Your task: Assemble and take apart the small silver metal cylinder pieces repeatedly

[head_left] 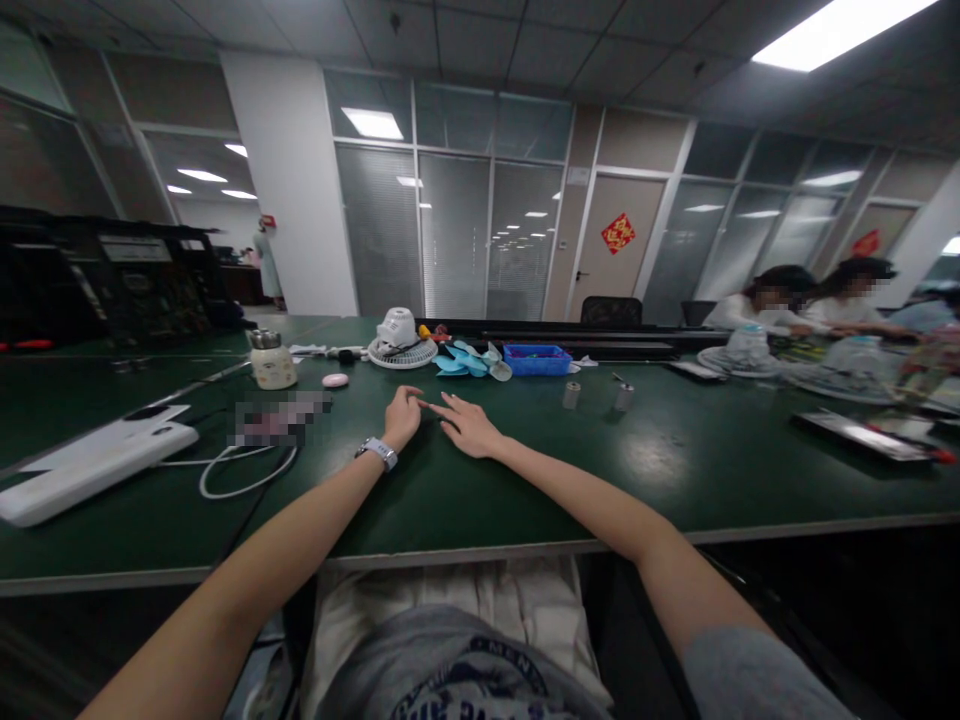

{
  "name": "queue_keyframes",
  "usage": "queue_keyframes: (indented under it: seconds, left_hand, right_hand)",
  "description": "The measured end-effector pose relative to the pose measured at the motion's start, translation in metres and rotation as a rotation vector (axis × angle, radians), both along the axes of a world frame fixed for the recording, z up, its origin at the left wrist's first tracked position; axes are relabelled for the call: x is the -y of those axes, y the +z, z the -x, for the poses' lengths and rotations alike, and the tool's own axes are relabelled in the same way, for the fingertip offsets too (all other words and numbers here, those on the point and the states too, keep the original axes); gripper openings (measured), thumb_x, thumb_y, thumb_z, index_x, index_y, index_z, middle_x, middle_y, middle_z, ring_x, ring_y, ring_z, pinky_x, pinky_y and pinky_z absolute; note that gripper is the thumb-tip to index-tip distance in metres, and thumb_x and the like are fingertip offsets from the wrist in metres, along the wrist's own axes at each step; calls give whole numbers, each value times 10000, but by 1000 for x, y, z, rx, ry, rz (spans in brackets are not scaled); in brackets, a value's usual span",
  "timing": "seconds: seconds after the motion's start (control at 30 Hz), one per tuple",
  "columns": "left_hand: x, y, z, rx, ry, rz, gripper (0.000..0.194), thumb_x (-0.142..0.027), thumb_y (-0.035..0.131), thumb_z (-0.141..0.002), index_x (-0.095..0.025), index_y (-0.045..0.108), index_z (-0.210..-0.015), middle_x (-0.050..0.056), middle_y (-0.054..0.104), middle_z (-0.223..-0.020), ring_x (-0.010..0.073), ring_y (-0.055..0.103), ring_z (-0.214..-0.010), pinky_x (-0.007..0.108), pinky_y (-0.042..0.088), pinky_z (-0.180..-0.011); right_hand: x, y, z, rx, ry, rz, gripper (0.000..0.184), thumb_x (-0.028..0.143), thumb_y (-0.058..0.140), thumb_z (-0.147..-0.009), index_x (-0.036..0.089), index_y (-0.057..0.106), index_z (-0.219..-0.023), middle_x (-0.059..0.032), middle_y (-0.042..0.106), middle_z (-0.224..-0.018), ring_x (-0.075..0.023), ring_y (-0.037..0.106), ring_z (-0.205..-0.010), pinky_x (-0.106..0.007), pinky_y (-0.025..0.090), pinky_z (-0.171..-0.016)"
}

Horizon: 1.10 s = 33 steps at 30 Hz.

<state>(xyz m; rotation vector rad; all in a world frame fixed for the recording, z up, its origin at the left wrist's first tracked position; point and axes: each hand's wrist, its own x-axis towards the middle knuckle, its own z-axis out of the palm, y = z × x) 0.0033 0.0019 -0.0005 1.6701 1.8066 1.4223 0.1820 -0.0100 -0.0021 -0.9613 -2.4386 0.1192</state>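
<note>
Both hands rest low over the green table, close together in the middle. My left hand (403,418), with a watch (377,453) on its wrist, has its fingers loosely bent, and I see nothing held in it. Palm down, my right hand (469,427) has its fingers spread and holds nothing. Its fingertips reach to the left hand's fingers; whether they touch is hard to tell. Beyond the hands lie light-blue fan blades (463,360) and a white fan head with its round grille (403,350). A blue bin (537,360) with small parts stands beside the blades.
Two small metal cylinders (572,395) stand at right on the table (525,510). At left are a jar-like bottle (272,362), a pink round item (335,381), a white cable (247,492) and a long white device (97,470). Two people (780,300) sit at far right.
</note>
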Motion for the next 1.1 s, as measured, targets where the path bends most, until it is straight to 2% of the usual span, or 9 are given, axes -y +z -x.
queue_keyframes:
  seconds: [0.13,0.3,0.43,0.57,0.67,0.83,0.97,1.1]
  left_hand:
    - [1,1,-2,-12,-3,0,268,-204,334,-851,-221,590,-930,46,746,-879,205,674,-905,323,465,-832]
    - [0,1,-2,14,19,12,252,-239,345,-869,-213,578,-961,54,747,-863,200,680,-887,314,467,-821]
    - [1,1,-3,23,8,18,245,-245,351,-869,-208,572,-968,63,745,-870,206,680,-880,318,466,-809]
    - [3,3,-3,25,-5,25,239,-240,362,-870,-202,571,-980,67,746,-872,201,683,-865,316,466,-799]
    - [3,4,-3,16,-7,32,231,-235,376,-865,-198,573,-981,65,748,-856,198,682,-856,310,470,-778]
    - [4,5,-5,0,-17,25,198,-224,400,-859,-201,565,-967,59,750,-847,187,681,-827,298,471,-769]
    - [5,5,-5,-4,-14,25,183,-231,409,-862,-204,562,-959,60,750,-845,191,683,-840,300,469,-767]
    - [4,4,-4,-12,-15,38,185,-234,412,-861,-205,562,-966,57,750,-852,195,684,-846,305,467,-773]
  right_hand:
    - [-6,-3,5,65,64,88,463,304,409,-967,250,453,-1425,-63,398,-1502,-242,337,-1398,-465,289,-1135]
    - [-5,-1,1,-13,100,46,388,227,485,-931,220,591,-1303,-69,579,-1344,-223,510,-1266,-411,382,-1081]
    - [1,-1,-3,-82,50,31,321,174,533,-898,244,689,-1170,-48,683,-1167,-213,630,-1075,-358,469,-967]
    - [-2,5,-17,-131,-28,2,323,141,567,-869,281,715,-1120,-29,709,-1095,-224,645,-1017,-366,472,-942]
    - [-9,20,-48,-107,-197,-120,363,134,480,-907,257,691,-1175,-70,691,-1127,-233,632,-1009,-376,446,-942]
    - [-25,47,-134,-44,-669,-330,428,107,358,-931,183,646,-1237,-133,662,-1158,-247,598,-1048,-365,400,-939]
    - [-34,48,-186,-12,-985,-296,390,140,368,-945,176,650,-1212,-152,679,-1100,-247,627,-1008,-347,417,-879]
    - [-41,37,-201,18,-1091,-211,350,171,402,-946,169,656,-1187,-164,689,-1046,-239,655,-958,-319,434,-820]
